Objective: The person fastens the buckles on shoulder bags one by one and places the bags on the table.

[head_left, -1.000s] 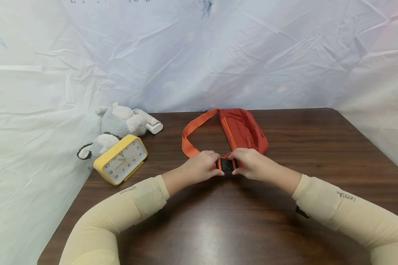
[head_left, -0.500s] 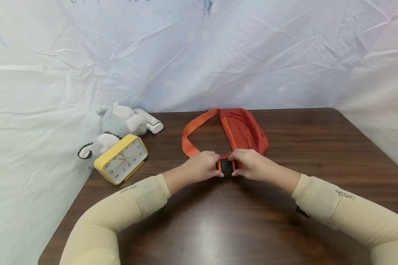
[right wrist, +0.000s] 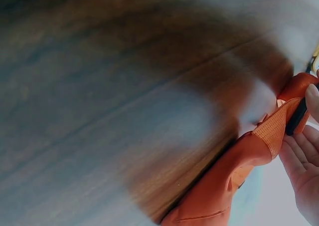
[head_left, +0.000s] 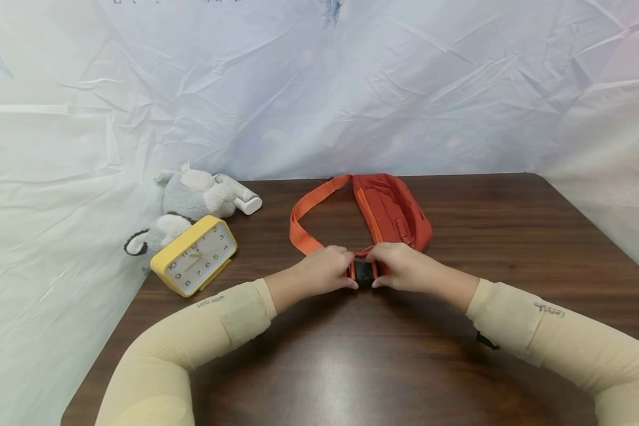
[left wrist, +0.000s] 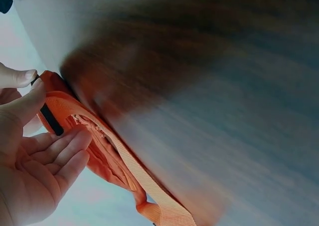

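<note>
A red-orange waist bag (head_left: pixel 391 210) lies on the dark wooden table, its orange strap (head_left: pixel 305 216) looping out to the left. At the near end of the loop is a black buckle (head_left: pixel 363 270). My left hand (head_left: pixel 323 272) pinches the buckle's left end between thumb and fingers, and my right hand (head_left: pixel 404 269) pinches its right end. In the left wrist view, the left thumb lies on the black edge (left wrist: pixel 51 118) and the other fingers sit under the strap. The right wrist view shows the right hand (right wrist: pixel 304 156) at the black part, partly cut off by the frame.
A yellow alarm clock (head_left: pixel 194 256) stands tilted on the left of the table (head_left: pixel 484 225). Behind it lie a grey and white plush toy (head_left: pixel 191 192) and a white cylindrical object (head_left: pixel 247 203). A pale curtain (head_left: pixel 319 89) hangs along the table's back edge.
Both hands and the buckle have shifted slightly toward the near side. The strap loop has moved a little left, and the bag has shifted slightly. The clock and toy have stayed put.
</note>
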Demonstrator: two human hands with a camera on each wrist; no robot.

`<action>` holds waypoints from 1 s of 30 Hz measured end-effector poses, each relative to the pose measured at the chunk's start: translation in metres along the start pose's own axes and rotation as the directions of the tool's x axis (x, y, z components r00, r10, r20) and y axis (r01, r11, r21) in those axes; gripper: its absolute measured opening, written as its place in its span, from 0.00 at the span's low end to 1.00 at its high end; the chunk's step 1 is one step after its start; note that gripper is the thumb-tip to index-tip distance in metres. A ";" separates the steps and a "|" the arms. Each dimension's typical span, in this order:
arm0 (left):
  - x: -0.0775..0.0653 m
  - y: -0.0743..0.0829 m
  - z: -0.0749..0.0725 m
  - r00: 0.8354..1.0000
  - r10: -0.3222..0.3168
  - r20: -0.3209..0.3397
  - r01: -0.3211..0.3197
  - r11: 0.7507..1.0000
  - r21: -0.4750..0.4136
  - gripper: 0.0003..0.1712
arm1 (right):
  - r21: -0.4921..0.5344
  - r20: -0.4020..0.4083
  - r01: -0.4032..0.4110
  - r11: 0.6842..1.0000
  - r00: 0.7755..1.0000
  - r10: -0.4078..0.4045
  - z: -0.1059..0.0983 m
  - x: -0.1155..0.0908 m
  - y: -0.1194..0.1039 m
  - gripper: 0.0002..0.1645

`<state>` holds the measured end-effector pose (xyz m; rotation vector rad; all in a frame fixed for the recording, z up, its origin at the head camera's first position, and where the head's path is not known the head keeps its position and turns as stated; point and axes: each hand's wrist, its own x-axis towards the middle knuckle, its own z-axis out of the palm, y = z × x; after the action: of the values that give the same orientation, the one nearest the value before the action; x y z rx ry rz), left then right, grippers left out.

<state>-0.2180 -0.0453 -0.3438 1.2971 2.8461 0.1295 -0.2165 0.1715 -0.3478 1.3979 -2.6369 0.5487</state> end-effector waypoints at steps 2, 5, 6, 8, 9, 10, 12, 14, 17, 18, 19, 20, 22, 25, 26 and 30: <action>0.000 0.001 0.000 1.000 -0.007 0.017 0.007 1.000 0.004 0.26 | 0.005 0.004 -0.003 1.000 1.000 0.003 0.001 0.000 0.000 0.24; 0.001 0.003 -0.001 0.998 -0.015 0.056 0.014 1.000 0.014 0.26 | 0.011 0.014 -0.001 1.000 1.000 0.001 0.001 0.000 0.000 0.24; 0.001 0.003 -0.001 0.997 -0.019 0.070 0.018 1.000 0.018 0.26 | 0.014 0.018 0.001 1.000 1.000 -0.001 0.001 0.000 -0.001 0.24; 0.002 0.005 -0.001 0.995 -0.025 0.091 0.023 0.999 0.027 0.26 | 0.017 0.027 0.005 1.000 1.000 -0.005 0.001 0.000 -0.001 0.24; 0.002 0.005 0.000 0.995 -0.029 0.099 0.026 0.999 0.030 0.25 | 0.020 0.030 0.007 1.000 1.000 -0.008 0.001 0.000 -0.001 0.24; 0.003 0.006 0.000 0.994 -0.031 0.103 0.028 0.999 0.035 0.25 | 0.022 0.036 0.009 1.000 0.999 -0.009 0.001 0.000 -0.001 0.24; 0.003 0.006 0.001 0.994 -0.034 0.104 0.031 0.999 0.035 0.24 | 0.024 0.045 0.009 1.000 0.999 -0.010 0.001 0.000 -0.001 0.23; 0.003 0.007 0.001 0.994 -0.035 0.101 0.032 0.999 0.037 0.23 | 0.028 0.053 0.009 1.000 0.999 -0.010 0.002 0.000 -0.001 0.23; 0.003 0.007 0.002 0.994 -0.037 0.101 0.033 0.999 0.038 0.23 | 0.028 0.065 0.009 1.000 0.998 -0.011 0.002 0.000 0.000 0.24; 0.003 0.007 0.002 0.994 -0.037 0.102 0.033 0.999 0.041 0.23 | 0.028 0.069 0.009 1.000 0.998 -0.011 0.002 0.000 0.000 0.24; 0.003 0.007 0.002 0.994 -0.038 0.104 0.033 0.999 0.040 0.23 | 0.028 0.072 0.009 1.000 0.997 -0.011 0.002 0.000 0.000 0.24; 0.003 0.007 0.003 0.994 -0.037 0.105 0.033 0.999 0.039 0.23 | 0.028 0.074 0.009 1.000 0.997 -0.011 0.002 0.000 0.000 0.24; 0.003 0.008 0.003 0.994 -0.035 0.108 0.031 0.999 0.040 0.23 | 0.028 0.081 0.008 1.000 0.997 -0.010 0.003 0.001 0.000 0.24; 0.004 0.008 0.004 0.993 -0.032 0.110 0.028 0.999 0.038 0.22 | 0.028 0.086 0.010 1.000 0.996 -0.012 0.003 0.001 0.000 0.24; 0.003 0.008 0.004 0.994 -0.032 0.109 0.028 0.999 0.037 0.22 | 0.028 0.088 0.012 1.000 0.996 -0.015 0.003 0.001 0.000 0.24; 0.003 0.008 0.005 0.994 -0.033 0.102 0.029 0.999 0.036 0.22 | 0.026 0.086 0.021 0.999 0.996 -0.023 0.004 0.002 0.001 0.24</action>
<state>-0.2139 -0.0378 -0.3481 1.2267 2.7922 0.0127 -0.2180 0.1691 -0.3512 1.4892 -2.6866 0.5328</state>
